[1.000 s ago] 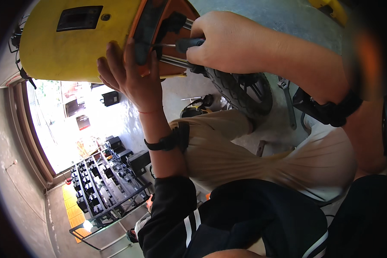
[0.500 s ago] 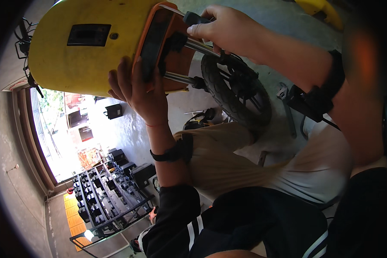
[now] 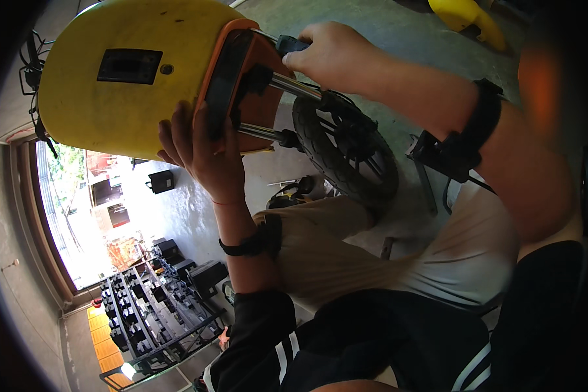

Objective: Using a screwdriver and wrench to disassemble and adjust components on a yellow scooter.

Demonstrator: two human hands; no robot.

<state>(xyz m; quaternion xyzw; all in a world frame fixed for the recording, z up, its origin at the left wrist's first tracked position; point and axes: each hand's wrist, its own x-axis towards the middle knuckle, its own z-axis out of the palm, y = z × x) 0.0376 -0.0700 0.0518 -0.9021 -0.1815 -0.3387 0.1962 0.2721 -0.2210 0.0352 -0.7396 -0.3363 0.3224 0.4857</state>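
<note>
A yellow scooter front panel (image 3: 130, 72) with orange trim (image 3: 238, 29) and a dark strip (image 3: 231, 65) fills the upper left. My left hand (image 3: 206, 153) presses on its lower corner, fingers stretched over the yellow surface and the dark strip. At the upper edge of the orange trim, my right hand (image 3: 336, 55) is closed round the dark handle of a screwdriver (image 3: 291, 44). The screwdriver's thin shaft runs left to the trim; its tip is hard to make out. Below the right hand, shiny fork tubes (image 3: 294, 85) run from the panel to a black-tyred wheel (image 3: 346, 153).
A yellow body part (image 3: 467, 19) lies on the floor at upper right. Dark tools (image 3: 294, 193) lie near my knee. At lower left stands a metal rack (image 3: 157, 313) of black parts, with a black box (image 3: 160, 181) on the floor beyond it, near a bright doorway (image 3: 78, 215).
The whole view has shifted slightly, so the panel, wheel and arms sit a little further left. Both hands keep their places, the right still on the screwdriver at the trim's edge.
</note>
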